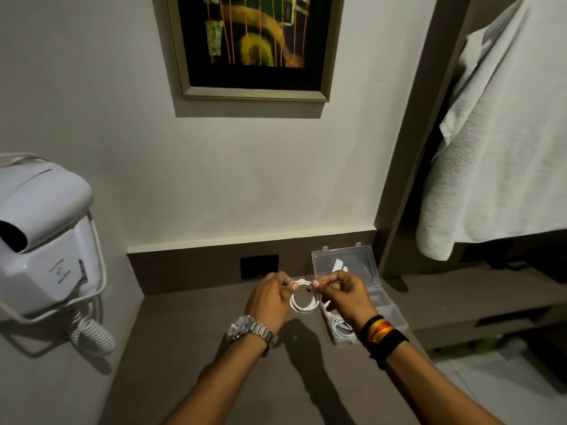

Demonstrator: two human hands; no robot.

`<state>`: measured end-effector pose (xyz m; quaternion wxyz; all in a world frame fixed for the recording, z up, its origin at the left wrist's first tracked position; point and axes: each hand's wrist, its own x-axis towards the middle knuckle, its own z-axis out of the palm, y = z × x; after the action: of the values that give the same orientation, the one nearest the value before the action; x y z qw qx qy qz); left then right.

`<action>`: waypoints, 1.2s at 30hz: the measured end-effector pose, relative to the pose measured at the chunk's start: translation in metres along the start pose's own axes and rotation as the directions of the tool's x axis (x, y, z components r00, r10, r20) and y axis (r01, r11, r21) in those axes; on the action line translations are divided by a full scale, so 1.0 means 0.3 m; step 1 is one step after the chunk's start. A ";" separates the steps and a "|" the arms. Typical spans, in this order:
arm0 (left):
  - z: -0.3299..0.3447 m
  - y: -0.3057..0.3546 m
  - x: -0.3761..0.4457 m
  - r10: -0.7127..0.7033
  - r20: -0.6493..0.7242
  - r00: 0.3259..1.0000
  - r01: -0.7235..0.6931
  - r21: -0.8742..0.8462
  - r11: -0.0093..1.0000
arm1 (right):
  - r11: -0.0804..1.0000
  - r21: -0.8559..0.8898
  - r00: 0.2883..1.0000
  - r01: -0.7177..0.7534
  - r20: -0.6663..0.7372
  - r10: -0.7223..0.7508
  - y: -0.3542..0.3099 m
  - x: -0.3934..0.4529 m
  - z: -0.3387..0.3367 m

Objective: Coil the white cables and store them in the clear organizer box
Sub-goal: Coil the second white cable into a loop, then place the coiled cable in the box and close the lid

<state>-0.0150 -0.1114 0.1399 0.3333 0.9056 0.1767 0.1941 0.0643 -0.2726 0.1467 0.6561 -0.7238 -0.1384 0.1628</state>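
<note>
1 white cable (302,303), coiled, light and springy: your left hand (270,297) and right hand (345,297) pinch its top above the table (190,348), beside the open box (385,305). Grip where loops cross.

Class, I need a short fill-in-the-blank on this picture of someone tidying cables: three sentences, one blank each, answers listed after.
1. Both hands, left hand and right hand, hold a coiled white ____ above the counter.
2. The lid of the clear box is ____.
3. The silver watch is on the ____ wrist.

Missing words: cable; open; left
</note>
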 end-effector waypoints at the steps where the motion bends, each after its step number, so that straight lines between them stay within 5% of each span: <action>1: 0.026 0.002 0.004 -0.003 -0.002 1.000 0.003 0.009 1.000 | 0.998 0.027 0.999 -0.050 0.017 0.049 0.007 0.010 -0.025; 5: 0.153 0.032 0.034 -0.046 0.002 0.999 0.046 0.037 0.998 | 0.965 0.135 0.973 -0.225 0.086 0.214 0.058 0.063 -0.136; 11: 0.385 0.134 0.109 -0.279 0.059 0.959 0.276 0.045 0.960 | 0.960 0.018 0.957 -0.281 0.086 0.278 0.169 0.189 -0.320; 18: 0.725 0.273 0.217 -0.591 0.095 0.801 0.598 -0.076 0.798 | 0.925 -0.132 0.923 -0.357 0.102 0.371 0.317 0.407 -0.611; 24: 0.959 0.342 0.247 -0.671 0.172 0.721 0.689 -0.087 0.719 | 0.884 -0.292 0.913 -0.364 0.073 0.401 0.443 0.507 -0.803; 29: 1.044 0.377 0.224 -0.600 0.063 0.797 0.603 -0.033 0.797 | 0.857 -0.394 0.915 -0.331 0.089 0.394 0.510 0.529 -0.843; 36: 1.024 0.403 0.179 -0.420 0.176 0.891 0.411 0.085 0.908 | 0.883 -0.387 0.920 -0.265 0.173 0.351 0.542 0.555 -0.853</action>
<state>0.1984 -0.3381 0.0177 0.3615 0.8686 0.3377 0.0269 0.3204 -0.4516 -0.0020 0.4583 -0.8183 -0.1256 0.3235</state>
